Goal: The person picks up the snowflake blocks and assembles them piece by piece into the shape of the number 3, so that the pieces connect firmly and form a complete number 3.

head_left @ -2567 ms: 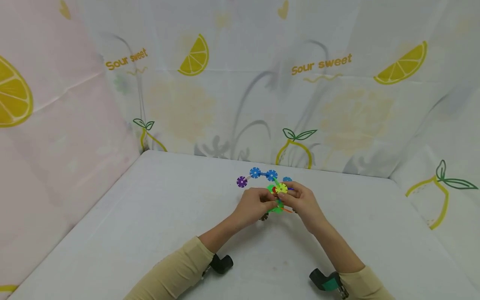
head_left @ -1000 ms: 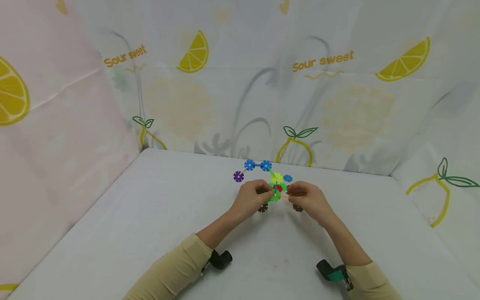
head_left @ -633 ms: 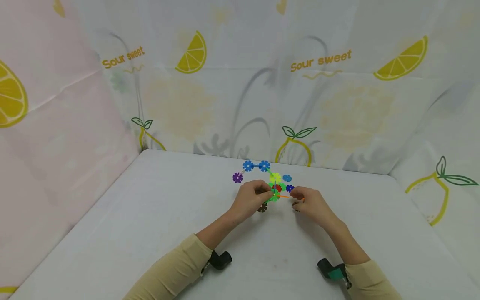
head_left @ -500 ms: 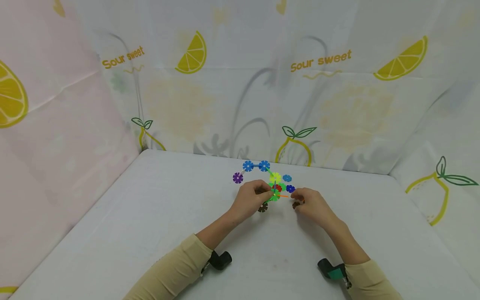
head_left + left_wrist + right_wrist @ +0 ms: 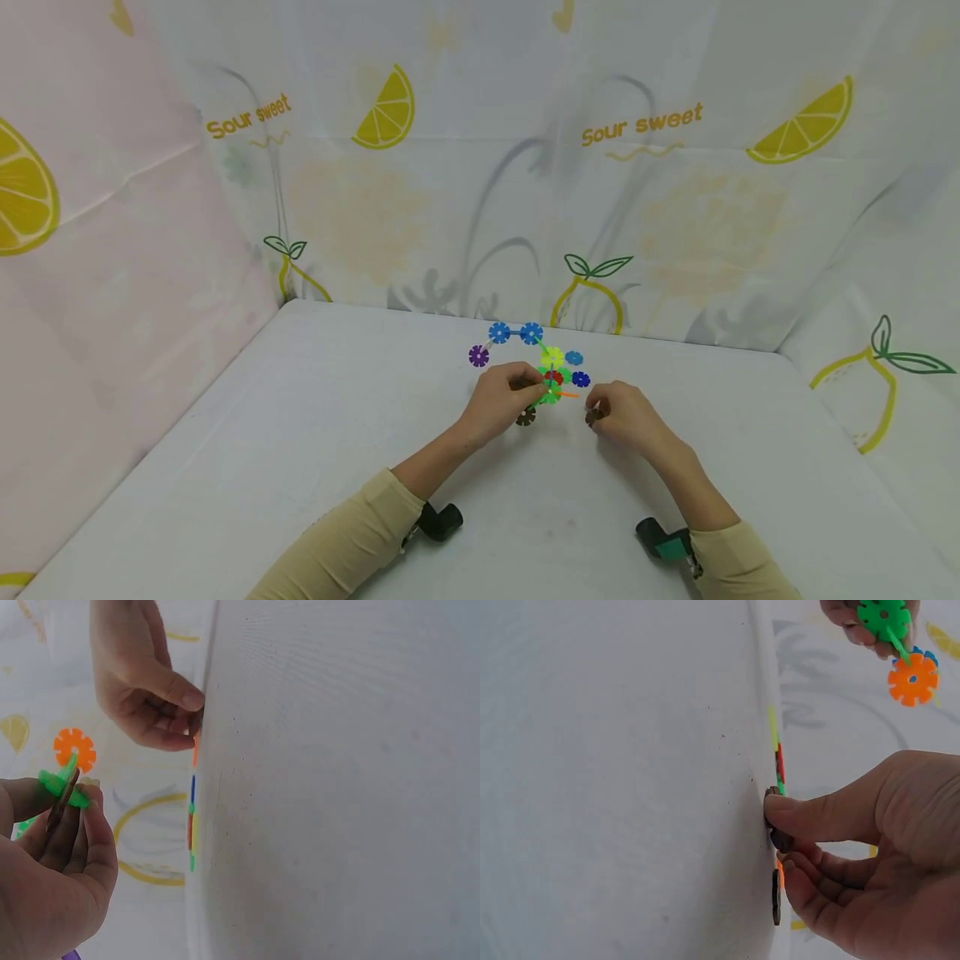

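My left hand (image 5: 501,403) pinches a linked build of notched plastic discs above the table. In it a green disc (image 5: 551,393), an orange disc (image 5: 913,679) and a brown disc (image 5: 526,416) join. A chain with a yellow disc (image 5: 552,357), blue discs (image 5: 499,333) and a purple disc (image 5: 478,357) runs beyond the hand. To the right, low at the tabletop, my right hand (image 5: 628,417) pinches a dark brown disc (image 5: 778,832) between thumb and fingers. Another dark brown disc (image 5: 776,897) lies flat just beside those fingers.
Loose discs lie on the white table (image 5: 337,433) behind the hands: a light blue disc (image 5: 574,357), a dark blue disc (image 5: 581,379) and a red disc (image 5: 554,378). A lemon-printed cloth (image 5: 450,208) walls the back and sides.
My right hand has left the build, moved right and down to the table, and now pinches a brown disc. The left hand holds the build nearly still over the last second.
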Demonstrator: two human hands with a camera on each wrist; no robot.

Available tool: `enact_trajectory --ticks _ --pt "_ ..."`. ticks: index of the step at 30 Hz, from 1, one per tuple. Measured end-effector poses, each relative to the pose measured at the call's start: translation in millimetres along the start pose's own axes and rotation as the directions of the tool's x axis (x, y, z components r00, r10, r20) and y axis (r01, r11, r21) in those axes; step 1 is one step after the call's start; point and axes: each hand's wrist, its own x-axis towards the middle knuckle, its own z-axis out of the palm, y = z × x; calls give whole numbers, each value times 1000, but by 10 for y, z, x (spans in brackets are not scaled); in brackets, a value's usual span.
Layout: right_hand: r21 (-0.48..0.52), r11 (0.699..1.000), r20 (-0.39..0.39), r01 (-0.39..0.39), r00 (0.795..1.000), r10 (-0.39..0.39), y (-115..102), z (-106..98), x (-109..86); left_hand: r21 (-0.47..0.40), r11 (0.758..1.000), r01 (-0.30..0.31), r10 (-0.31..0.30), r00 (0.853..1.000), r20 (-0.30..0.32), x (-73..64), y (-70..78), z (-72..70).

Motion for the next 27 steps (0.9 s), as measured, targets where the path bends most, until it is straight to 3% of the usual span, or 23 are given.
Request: enact_trajectory --ticks 5,10,14,17,21,27 --pt "18 1000 2 -3 1000 3 1 -16 -1 1 1000 2 -2 1000 -2 0 -16 -2" --pt "54 997 -9 63 998 -62 11 -30 -1 0 1000 5 -5 1000 -12 19 -35 0" --pt "146 985 -16 87 996 -86 10 -70 13 6 1000 8 -8 1000 -20 32 -33 -4" --pt "275 958 -6 84 996 -86 -2 -129 9 8 1000 13 -13 1000 -22 33 -26 -15" --pt "437 895 -3 92 995 -101 -31 -206 -6 -42 999 33 -33 999 -14 36 -29 -33" --pt "542 830 -33 129 991 -133 -93 -264 -39 -127 990 64 -67 998 -15 50 -37 -40"
